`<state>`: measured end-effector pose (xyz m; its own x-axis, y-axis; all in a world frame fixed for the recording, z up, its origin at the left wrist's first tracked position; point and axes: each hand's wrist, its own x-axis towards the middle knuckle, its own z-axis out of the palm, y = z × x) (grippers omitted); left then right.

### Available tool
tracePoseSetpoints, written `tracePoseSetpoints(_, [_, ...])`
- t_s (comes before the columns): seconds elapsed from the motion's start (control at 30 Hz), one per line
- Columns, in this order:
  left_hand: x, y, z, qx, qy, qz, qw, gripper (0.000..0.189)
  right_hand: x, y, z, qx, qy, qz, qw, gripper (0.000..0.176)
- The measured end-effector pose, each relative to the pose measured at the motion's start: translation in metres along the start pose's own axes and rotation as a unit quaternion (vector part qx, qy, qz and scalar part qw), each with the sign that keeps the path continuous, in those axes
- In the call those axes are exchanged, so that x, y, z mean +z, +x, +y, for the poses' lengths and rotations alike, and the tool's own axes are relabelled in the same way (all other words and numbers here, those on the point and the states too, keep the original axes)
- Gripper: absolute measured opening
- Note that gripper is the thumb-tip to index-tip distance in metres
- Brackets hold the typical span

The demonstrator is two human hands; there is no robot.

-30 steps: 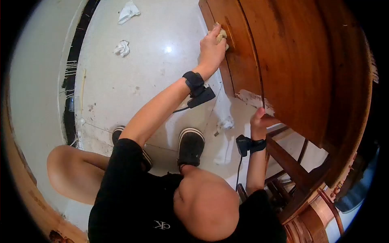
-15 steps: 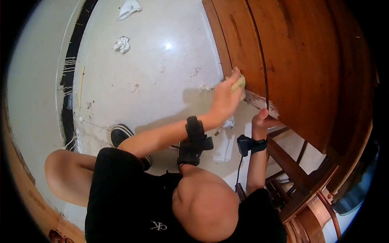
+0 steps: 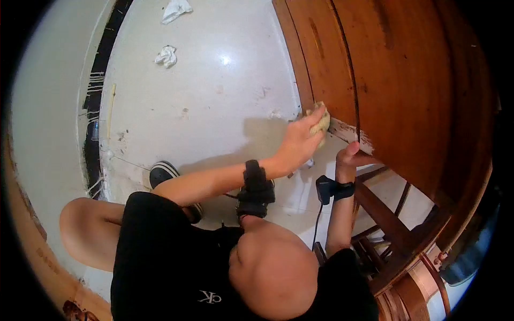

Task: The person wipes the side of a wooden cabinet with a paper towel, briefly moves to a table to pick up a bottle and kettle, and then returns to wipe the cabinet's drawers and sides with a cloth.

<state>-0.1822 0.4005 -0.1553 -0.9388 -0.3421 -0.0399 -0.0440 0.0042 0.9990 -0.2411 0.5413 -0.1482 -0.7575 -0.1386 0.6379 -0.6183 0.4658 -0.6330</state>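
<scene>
My left hand (image 3: 301, 143) is closed on a yellowish cloth or sponge (image 3: 322, 124), pressed against the lower edge of a brown wooden panel (image 3: 396, 101). Beside it, a whitish, worn strip (image 3: 350, 134) runs along the panel's end. My right hand (image 3: 352, 155) grips the panel's edge just past this strip, with the thumb on top and the other fingers mostly hidden beneath. Both wrists wear black straps with small devices.
Crumpled white tissues (image 3: 167, 56) and a thin yellow stick (image 3: 111, 112) lie on the pale tiled floor (image 3: 209, 96). My legs and shoes are below my left arm. Wooden furniture legs (image 3: 383, 214) stand at the right, under the panel.
My left hand and the cloth have moved a short way toward me along the panel's edge. My right hand keeps its place on the panel. The view has shifted slightly.
</scene>
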Motion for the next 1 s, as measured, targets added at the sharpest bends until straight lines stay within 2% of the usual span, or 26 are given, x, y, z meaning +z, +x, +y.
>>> tracePoseSetpoints(0.03, [-0.004,0.01,0.007,-0.05,0.018,-0.011,0.999,0.051,-0.002,-0.002,0.002,0.007,-0.002,-0.004,1.0,0.091])
tracePoseSetpoints(0.13, [-0.018,0.057,0.015,-0.175,-0.057,-0.003,0.983,0.051,-0.011,-0.011,0.008,0.035,-0.025,-0.019,0.999,0.09])
tracePoseSetpoints(0.23, [-0.028,0.098,0.013,-0.135,-0.09,0.048,0.986,0.05,-0.009,-0.013,0.011,0.012,-0.038,-0.001,0.999,0.09])
tracePoseSetpoints(0.27, [-0.026,0.095,0.013,-0.121,-0.049,0.047,0.99,0.05,-0.006,-0.012,0.011,0.0,-0.035,0.007,0.999,0.09])
tracePoseSetpoints(0.33, [-0.018,0.075,0.008,-0.095,0.03,0.045,0.994,0.05,-0.004,-0.007,0.009,-0.007,-0.018,0.011,1.0,0.09])
tracePoseSetpoints(0.4, [-0.014,0.042,0.001,-0.111,0.035,-0.013,0.993,0.05,-0.004,-0.004,0.006,-0.003,-0.014,0.002,1.0,0.09])
tracePoseSetpoints(0.53, [-0.007,0.006,-0.002,-0.077,-0.009,-0.036,0.996,0.05,-0.003,-0.002,0.0,0.025,0.006,-0.011,1.0,0.092])
tracePoseSetpoints(0.63, [0.0,0.033,-0.007,-0.067,0.021,0.053,0.996,0.049,-0.007,-0.003,0.0,0.017,-0.032,-0.02,0.999,0.093])
tracePoseSetpoints(0.73, [-0.014,0.078,-0.011,-0.182,-0.057,0.046,0.981,0.049,-0.011,-0.004,0.0,-0.011,-0.083,-0.023,0.996,0.094])
tracePoseSetpoints(0.83, [-0.022,0.066,0.006,-0.178,-0.023,-0.014,0.984,0.048,-0.01,-0.003,0.003,-0.037,-0.084,-0.032,0.995,0.093])
tracePoseSetpoints(0.9, [-0.002,0.04,-0.024,0.035,0.059,0.054,0.996,0.053,-0.005,-0.003,0.004,-0.023,-0.049,-0.017,0.998,0.093])
tracePoseSetpoints(0.93, [0.001,0.033,-0.016,0.102,0.066,0.075,0.99,0.053,-0.003,-0.003,0.003,-0.011,-0.035,-0.011,0.999,0.092])
tracePoseSetpoints(1.0, [-0.004,0.015,0.011,-0.054,-0.01,-0.003,0.998,0.048,0.0,-0.002,-0.001,0.012,-0.018,-0.004,1.0,0.092])
